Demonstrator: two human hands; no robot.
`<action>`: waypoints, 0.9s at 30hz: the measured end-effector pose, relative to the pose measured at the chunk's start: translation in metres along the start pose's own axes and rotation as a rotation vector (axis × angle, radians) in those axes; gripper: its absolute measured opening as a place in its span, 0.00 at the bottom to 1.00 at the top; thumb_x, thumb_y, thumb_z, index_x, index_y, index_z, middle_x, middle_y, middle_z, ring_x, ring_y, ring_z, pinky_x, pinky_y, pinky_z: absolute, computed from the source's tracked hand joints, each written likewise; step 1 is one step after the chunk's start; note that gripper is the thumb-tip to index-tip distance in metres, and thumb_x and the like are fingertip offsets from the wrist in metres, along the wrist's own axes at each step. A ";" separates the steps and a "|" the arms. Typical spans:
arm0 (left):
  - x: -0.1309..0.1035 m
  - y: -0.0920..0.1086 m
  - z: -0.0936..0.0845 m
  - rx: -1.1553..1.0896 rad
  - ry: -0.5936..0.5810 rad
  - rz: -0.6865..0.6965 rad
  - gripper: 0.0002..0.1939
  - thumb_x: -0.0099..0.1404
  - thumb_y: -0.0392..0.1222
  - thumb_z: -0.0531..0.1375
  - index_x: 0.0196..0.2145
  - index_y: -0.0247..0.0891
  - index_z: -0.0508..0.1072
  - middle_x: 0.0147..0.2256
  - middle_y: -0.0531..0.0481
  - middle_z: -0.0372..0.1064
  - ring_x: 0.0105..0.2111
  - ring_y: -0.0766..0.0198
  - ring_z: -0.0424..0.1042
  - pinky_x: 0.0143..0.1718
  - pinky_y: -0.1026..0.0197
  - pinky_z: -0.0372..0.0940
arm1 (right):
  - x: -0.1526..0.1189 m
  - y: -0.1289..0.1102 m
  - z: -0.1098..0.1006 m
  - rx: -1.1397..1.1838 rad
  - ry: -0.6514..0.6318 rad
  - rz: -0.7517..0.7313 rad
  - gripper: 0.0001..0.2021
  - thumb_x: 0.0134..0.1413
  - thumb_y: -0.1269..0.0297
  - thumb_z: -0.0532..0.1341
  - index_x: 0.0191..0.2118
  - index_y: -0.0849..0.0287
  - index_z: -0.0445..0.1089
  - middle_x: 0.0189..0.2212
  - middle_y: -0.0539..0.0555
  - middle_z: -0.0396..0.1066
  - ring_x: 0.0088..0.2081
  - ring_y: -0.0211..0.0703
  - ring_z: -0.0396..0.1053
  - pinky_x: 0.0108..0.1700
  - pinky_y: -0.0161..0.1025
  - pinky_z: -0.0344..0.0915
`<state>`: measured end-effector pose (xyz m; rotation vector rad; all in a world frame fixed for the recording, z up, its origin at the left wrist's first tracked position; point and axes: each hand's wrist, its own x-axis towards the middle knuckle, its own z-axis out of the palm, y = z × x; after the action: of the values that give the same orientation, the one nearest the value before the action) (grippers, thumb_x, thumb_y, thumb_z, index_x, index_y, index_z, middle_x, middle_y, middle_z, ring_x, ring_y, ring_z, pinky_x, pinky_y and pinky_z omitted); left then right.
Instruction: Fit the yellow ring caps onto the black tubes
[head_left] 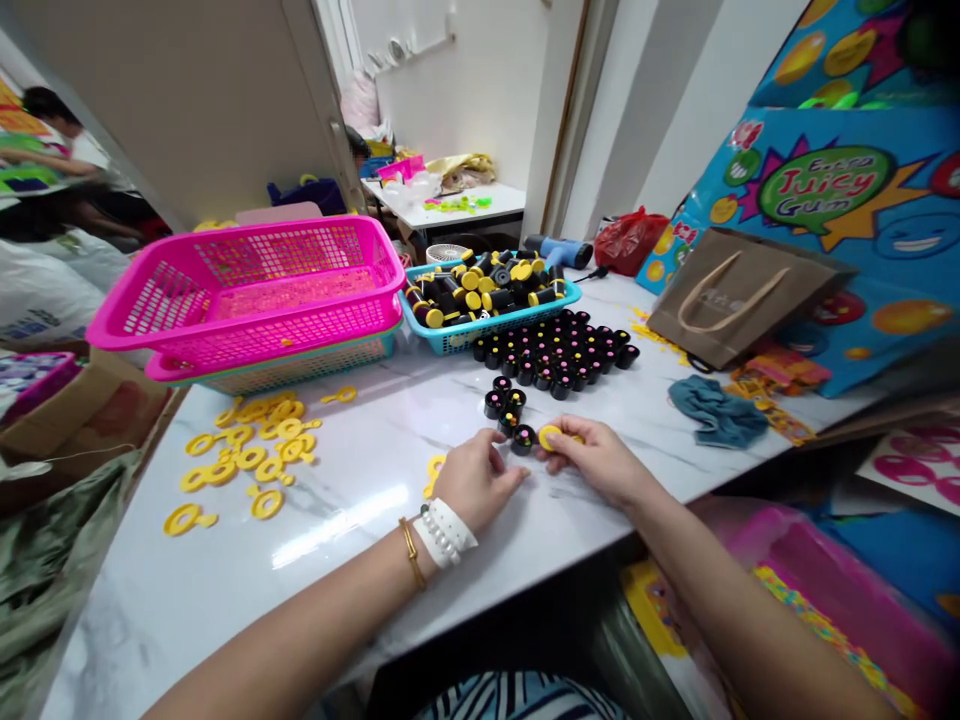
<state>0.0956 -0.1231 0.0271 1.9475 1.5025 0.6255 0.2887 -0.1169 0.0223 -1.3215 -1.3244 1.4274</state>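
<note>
My right hand [596,462] pinches a small yellow ring piece [549,436] just above the white marble table [360,470]. My left hand [475,480] rests on the table beside it, fingertips at a small black cap [523,439] with a coloured dot. A few more black caps [504,398] stand just beyond. Farther back stands a packed cluster of several black caps [559,352]. Loose yellow ring pieces [247,445] lie scattered at the left. One more yellow ring piece [433,468] lies by my left hand.
A teal tray [442,335] of black and yellow cylinders stands at the back. Stacked pink baskets [247,290] sit at the back left. A brown paper bag [731,295], a blue cloth [716,410] and colourful boxes [840,190] crowd the right. A person sits far left.
</note>
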 end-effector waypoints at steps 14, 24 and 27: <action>-0.012 -0.008 0.005 0.034 0.050 0.175 0.12 0.57 0.40 0.62 0.40 0.38 0.73 0.37 0.49 0.70 0.29 0.65 0.67 0.32 0.62 0.62 | -0.019 -0.008 0.006 0.071 -0.070 0.060 0.19 0.46 0.57 0.70 0.42 0.63 0.73 0.24 0.50 0.71 0.21 0.31 0.63 0.25 0.30 0.60; -0.009 -0.011 0.006 0.015 0.037 0.219 0.09 0.59 0.44 0.63 0.36 0.38 0.73 0.32 0.51 0.70 0.30 0.64 0.68 0.32 0.62 0.62 | -0.010 -0.002 0.024 0.178 -0.020 0.097 0.17 0.43 0.60 0.72 0.38 0.61 0.72 0.23 0.48 0.70 0.18 0.30 0.63 0.17 0.27 0.59; -0.009 -0.011 0.007 0.022 0.005 0.222 0.08 0.59 0.43 0.62 0.36 0.38 0.73 0.31 0.52 0.70 0.30 0.64 0.68 0.31 0.63 0.60 | -0.013 -0.006 0.025 0.183 0.000 0.134 0.16 0.42 0.60 0.73 0.35 0.63 0.72 0.24 0.50 0.72 0.18 0.30 0.63 0.17 0.27 0.60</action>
<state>0.0901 -0.1310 0.0140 2.1494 1.3105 0.7111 0.2654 -0.1331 0.0290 -1.3073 -1.0936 1.5992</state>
